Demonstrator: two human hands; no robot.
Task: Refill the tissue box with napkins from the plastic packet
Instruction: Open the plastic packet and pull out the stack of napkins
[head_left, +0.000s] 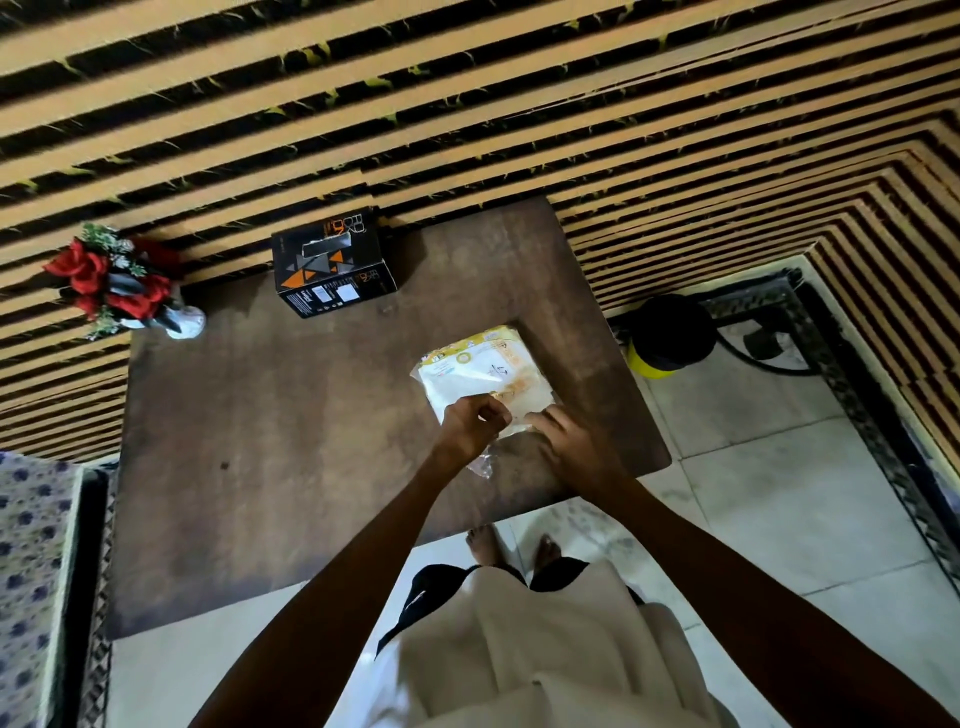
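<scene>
- The plastic packet (480, 376) of napkins lies flat on the brown table (291, 415), toward its right side and close to the near edge, well apart from the black tissue box (332, 262) at the far edge by the wall.
- The left hand (470, 423) pinches the near end of the packet, thumb and fingers closed together on the film; the right hand (574, 447) rests just beside it on the same end, fingers bent, though whether they grip the film I cannot tell.
- The packet looks light and soft: thin, slippery film around a squashy stack, likely to sag if lifted by one corner. The loose, crumpled film at the near end seems the best place to hold or tear.
- Its long axis runs from the person toward the wall, tilted slightly, with the loose end facing the person.
- The box slot faces up.
</scene>
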